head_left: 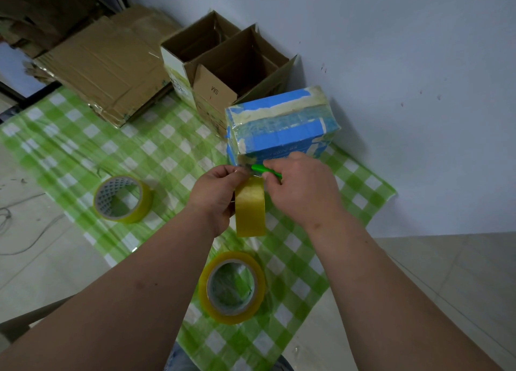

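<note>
We hold the tape roll (250,207) on its edge above the middle of the table (173,147), its yellow band facing us, just in front of the near lower corner of the blue box (279,122). A short shiny strip runs from the top of the roll up to that corner. Whether the strip already sticks to the box we cannot tell.

Our left hand (216,194) grips the roll from its left side, fingers curled round it and thumb pressed near the top. The green cutter (265,171) lies just above the roll, its tip pointing left at the strip. Our right hand (301,185) pinches the cutter from above, knuckles up and fingers bent over it. The two hands nearly touch over the roll. Both forearms reach in from the near edge and converge there.

The blue box stands at the far edge against the wall. Beside it, further along that edge, stand two open cardboard boxes (237,71), and flattened cardboard (103,69) lies toward the far left corner. A second roll (122,199) lies flat near the left edge, and a third roll (231,287) lies flat near the near edge, between our forearms.
</note>
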{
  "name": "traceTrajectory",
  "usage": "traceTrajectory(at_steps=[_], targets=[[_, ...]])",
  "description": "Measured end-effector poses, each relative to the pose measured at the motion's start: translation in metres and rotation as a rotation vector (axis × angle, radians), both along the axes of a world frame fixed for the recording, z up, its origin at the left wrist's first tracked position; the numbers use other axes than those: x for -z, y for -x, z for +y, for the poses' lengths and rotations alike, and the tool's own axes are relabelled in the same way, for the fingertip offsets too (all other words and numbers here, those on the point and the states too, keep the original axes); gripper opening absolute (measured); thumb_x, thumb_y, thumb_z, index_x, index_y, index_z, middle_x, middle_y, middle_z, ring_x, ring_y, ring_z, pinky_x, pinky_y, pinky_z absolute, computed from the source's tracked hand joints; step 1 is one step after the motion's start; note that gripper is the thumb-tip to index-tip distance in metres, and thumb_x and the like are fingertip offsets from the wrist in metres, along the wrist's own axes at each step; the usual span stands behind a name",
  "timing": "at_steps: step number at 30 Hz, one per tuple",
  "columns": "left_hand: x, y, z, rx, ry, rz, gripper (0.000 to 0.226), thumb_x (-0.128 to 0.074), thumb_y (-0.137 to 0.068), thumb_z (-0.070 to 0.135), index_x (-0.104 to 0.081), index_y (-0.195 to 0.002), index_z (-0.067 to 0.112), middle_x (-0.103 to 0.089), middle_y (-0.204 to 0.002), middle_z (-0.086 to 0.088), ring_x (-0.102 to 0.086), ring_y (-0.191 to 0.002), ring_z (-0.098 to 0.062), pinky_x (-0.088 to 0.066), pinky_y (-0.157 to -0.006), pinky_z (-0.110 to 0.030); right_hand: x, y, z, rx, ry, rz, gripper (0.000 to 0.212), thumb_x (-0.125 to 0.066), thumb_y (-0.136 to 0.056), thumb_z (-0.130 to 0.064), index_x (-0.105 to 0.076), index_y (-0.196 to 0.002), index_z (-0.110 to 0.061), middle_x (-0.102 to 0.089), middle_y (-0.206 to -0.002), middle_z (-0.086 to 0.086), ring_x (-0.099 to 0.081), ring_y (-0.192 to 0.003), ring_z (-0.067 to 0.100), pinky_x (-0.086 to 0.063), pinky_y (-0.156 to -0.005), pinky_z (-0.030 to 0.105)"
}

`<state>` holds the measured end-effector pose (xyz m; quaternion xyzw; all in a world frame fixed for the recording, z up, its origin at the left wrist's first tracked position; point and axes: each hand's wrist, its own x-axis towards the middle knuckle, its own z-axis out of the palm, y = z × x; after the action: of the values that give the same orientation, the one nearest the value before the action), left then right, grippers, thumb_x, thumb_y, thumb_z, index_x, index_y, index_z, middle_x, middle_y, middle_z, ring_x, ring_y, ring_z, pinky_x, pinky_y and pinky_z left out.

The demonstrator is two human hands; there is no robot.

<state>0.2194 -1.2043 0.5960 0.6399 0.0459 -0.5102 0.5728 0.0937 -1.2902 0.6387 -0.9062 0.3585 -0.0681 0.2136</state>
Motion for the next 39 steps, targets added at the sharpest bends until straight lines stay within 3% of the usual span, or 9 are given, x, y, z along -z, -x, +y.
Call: traceTrajectory(at_steps=[7,13,18,23,27,31,37,39], targets=[[0.0,-0.006,0.002,-0.003,-0.038,-0.018,0.015,-0.074,-0.084,0.008,-0.063,-0.075,0.014,-0.067,-0.072,-0.007,-0.061,-0.065,-0.022,-0.05,-0.068,-0.039,0.006,0.014,-0.013,0.07,-0.002,0.05,0.024,-0.055,-0.093,-0.031,-0.073,-0.105,-0.021,-0.056,-0.082,0.0,-0.048,-0.073,0.017,-0.036,-0.061,0.028],[0.001,0.0,0.0,0.019,-0.042,-0.021,0.014,-0.071,-0.087,0.008,-0.066,-0.076,0.015,-0.068,-0.075,-0.007,-0.062,-0.068,-0.023,-0.05,-0.068,-0.038,0.001,0.014,-0.004,0.074,-0.118,-0.132,0.026,-0.064,-0.088,-0.032,-0.075,-0.111,-0.024,-0.072,-0.096,0.002,-0.065,-0.086,0.021,-0.052,-0.074,0.034],[0.001,0.002,-0.001,0.013,-0.042,-0.026,0.02,-0.068,-0.088,0.006,-0.065,-0.071,0.017,-0.067,-0.071,-0.006,-0.061,-0.063,-0.022,-0.049,-0.064,-0.036,0.001,0.0,-0.001,0.001,-0.117,-0.087,0.031,-0.059,-0.092,-0.037,-0.071,-0.119,-0.026,-0.069,-0.1,0.001,-0.063,-0.09,0.02,-0.052,-0.077,0.037],[-0.004,0.001,-0.002,0.009,-0.04,-0.024,0.013,-0.068,-0.088,0.006,-0.065,-0.078,0.013,-0.067,-0.079,-0.011,-0.061,-0.073,-0.027,-0.05,-0.075,-0.044,0.001,-0.007,-0.003,-0.023,-0.054,-0.077,0.032,-0.056,-0.093,-0.036,-0.07,-0.12,-0.026,-0.061,-0.092,0.001,-0.06,-0.086,0.022,-0.048,-0.07,0.033],[-0.005,0.005,-0.001,0.024,-0.033,-0.028,0.022,-0.069,-0.086,0.004,-0.066,-0.067,0.015,-0.064,-0.066,-0.009,-0.057,-0.061,-0.024,-0.047,-0.063,-0.036,0.002,-0.012,-0.003,-0.066,-0.027,-0.024,0.034,-0.054,-0.094,-0.039,-0.067,-0.124,-0.029,-0.056,-0.093,-0.003,-0.06,-0.091,0.021,-0.049,-0.072,0.033],[-0.005,0.006,0.002,0.031,-0.041,-0.023,0.018,-0.072,-0.084,0.006,-0.065,-0.07,0.014,-0.065,-0.068,-0.009,-0.058,-0.061,-0.024,-0.048,-0.063,-0.036,0.004,-0.011,-0.006,-0.063,-0.012,0.006,0.033,-0.054,-0.094,-0.04,-0.067,-0.123,-0.031,-0.045,-0.087,-0.008,-0.058,-0.088,0.02,-0.045,-0.068,0.031],[-0.006,-0.003,0.003,0.094,-0.122,-0.132,0.012,-0.074,-0.085,0.012,-0.065,-0.078,0.014,-0.064,-0.065,-0.005,-0.055,-0.047,-0.015,-0.042,-0.042,-0.022,0.014,0.005,-0.011,0.029,-0.009,0.058,0.026,-0.053,-0.093,-0.036,-0.073,-0.106,-0.025,-0.054,-0.082,-0.004,-0.05,-0.075,0.017,-0.044,-0.063,0.031],[-0.004,-0.005,0.004,0.131,-0.161,-0.186,0.015,-0.074,-0.086,0.016,-0.063,-0.076,0.017,-0.06,-0.064,-0.004,-0.05,-0.05,-0.016,-0.037,-0.044,-0.022,0.018,0.011,-0.01,0.067,-0.048,0.09,0.026,-0.051,-0.093,-0.036,-0.073,-0.102,-0.025,-0.062,-0.084,-0.001,-0.056,-0.077,0.019,-0.047,-0.063,0.031]])
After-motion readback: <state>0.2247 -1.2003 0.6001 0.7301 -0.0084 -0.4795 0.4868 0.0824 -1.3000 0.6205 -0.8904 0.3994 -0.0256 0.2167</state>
